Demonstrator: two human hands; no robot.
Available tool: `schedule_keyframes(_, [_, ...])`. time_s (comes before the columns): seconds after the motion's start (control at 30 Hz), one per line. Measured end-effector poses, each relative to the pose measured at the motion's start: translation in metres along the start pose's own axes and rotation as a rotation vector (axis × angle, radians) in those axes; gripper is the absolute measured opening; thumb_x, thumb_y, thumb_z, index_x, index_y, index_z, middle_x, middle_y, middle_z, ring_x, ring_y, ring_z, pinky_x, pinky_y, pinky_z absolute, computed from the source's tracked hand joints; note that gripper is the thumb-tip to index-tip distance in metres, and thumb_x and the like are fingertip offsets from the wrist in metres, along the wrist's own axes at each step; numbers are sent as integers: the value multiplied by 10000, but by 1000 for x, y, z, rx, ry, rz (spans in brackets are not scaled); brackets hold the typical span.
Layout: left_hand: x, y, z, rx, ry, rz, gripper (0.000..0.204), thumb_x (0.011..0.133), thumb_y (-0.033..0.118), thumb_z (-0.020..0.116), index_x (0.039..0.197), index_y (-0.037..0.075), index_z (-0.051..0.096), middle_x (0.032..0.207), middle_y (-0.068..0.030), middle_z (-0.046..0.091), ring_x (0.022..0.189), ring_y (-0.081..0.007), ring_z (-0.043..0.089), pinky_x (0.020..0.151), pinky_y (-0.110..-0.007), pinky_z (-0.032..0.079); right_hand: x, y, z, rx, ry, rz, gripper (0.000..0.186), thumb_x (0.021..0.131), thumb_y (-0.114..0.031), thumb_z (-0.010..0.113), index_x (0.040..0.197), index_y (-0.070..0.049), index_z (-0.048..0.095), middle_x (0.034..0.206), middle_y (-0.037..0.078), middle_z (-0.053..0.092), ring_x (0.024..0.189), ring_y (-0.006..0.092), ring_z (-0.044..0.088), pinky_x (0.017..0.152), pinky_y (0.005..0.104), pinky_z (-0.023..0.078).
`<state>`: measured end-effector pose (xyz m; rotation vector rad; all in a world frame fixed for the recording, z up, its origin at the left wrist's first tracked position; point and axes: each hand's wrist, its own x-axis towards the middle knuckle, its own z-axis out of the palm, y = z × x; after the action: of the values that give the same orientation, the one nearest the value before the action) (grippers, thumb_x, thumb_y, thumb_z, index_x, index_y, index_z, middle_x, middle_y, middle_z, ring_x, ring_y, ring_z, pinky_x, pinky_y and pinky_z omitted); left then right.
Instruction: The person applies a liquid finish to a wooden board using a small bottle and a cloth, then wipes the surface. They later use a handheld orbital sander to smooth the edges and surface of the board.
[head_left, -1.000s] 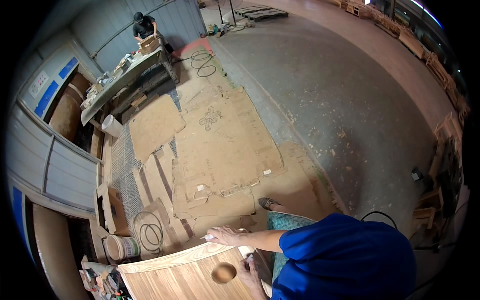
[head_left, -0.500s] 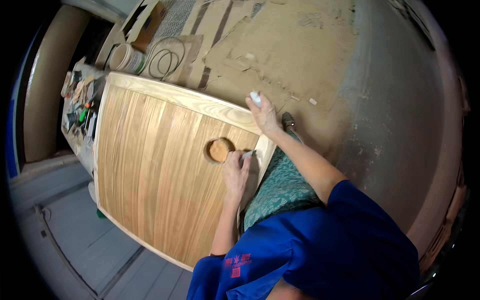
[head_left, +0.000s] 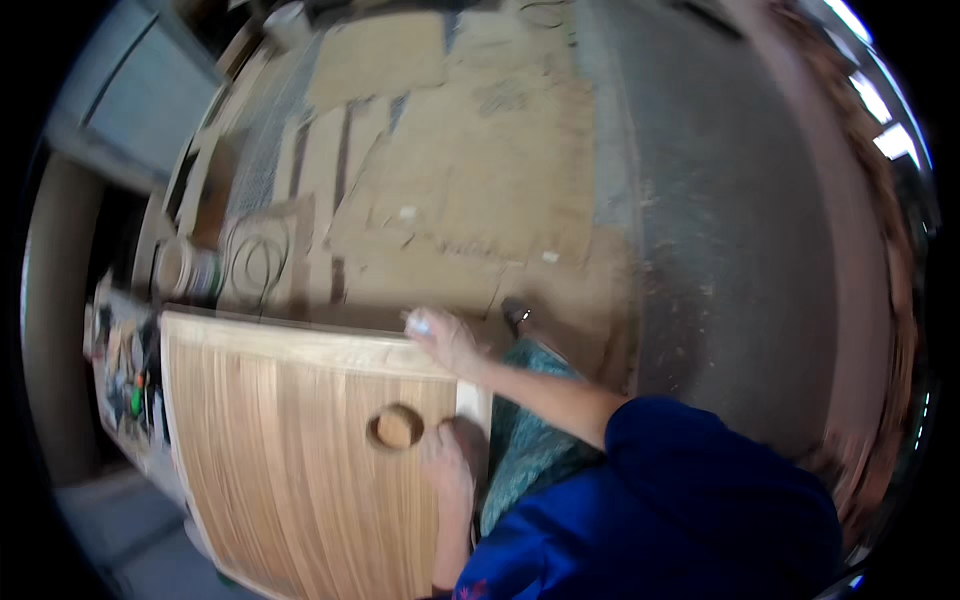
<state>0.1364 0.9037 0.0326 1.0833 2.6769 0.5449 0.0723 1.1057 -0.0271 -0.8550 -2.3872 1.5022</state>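
A large panel of light wood strips with a pale raised frame lies in front of me. My right hand is closed around a small white object at the frame's far edge, near its right corner; the object's kind is unclear. On the panel, beside a round dish with light brown stuff inside, rests my left hand. Its fingers are curled together and blurred, and what they hold is hidden.
At the far left stand a white bucket and a coiled hose. Several small tools lie on a surface beyond the panel's left edge. Cardboard sheets cover the floor ahead. My foot is just beyond the panel's right corner.
The view has tilted up and swung, so the panel sits lower in it and more floor shows. My right hand has slid left along the frame; my left hand stays near the dish.
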Motion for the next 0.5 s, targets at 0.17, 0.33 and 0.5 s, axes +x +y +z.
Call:
schedule_keyframes(0.17, [-5, -19, 22, 48, 106, 50, 107, 916, 151, 696, 934, 52, 659, 874, -159, 617, 831, -376, 631, 713, -489, 518, -9, 4, 22, 48, 102, -135, 297, 981, -305, 648, 1151, -74, 568, 1089, 193, 665, 1038, 405, 654, 861, 518, 520])
schedule_keyframes(0.33, [39, -18, 35, -137, 86, 27, 128, 889, 174, 734, 856, 59, 689, 803, -157, 657, 748, -377, 654, 673, -474, 516, -11, 3, 8, 61, 67, -77, 300, 1004, -339, 609, 1111, -60, 587, 1021, 194, 682, 989, 416, 669, 819, 522, 522])
schedule_keyframes(0.5, [61, -8, 25, -127, -4, -89, 123, 870, 182, 729, 844, 64, 709, 755, -166, 685, 678, -384, 673, 657, -483, 527, -8, 18, 30, 54, 110, 14, 329, 1010, -349, 604, 1184, -69, 605, 1100, 193, 706, 1030, 399, 680, 833, 512, 530])
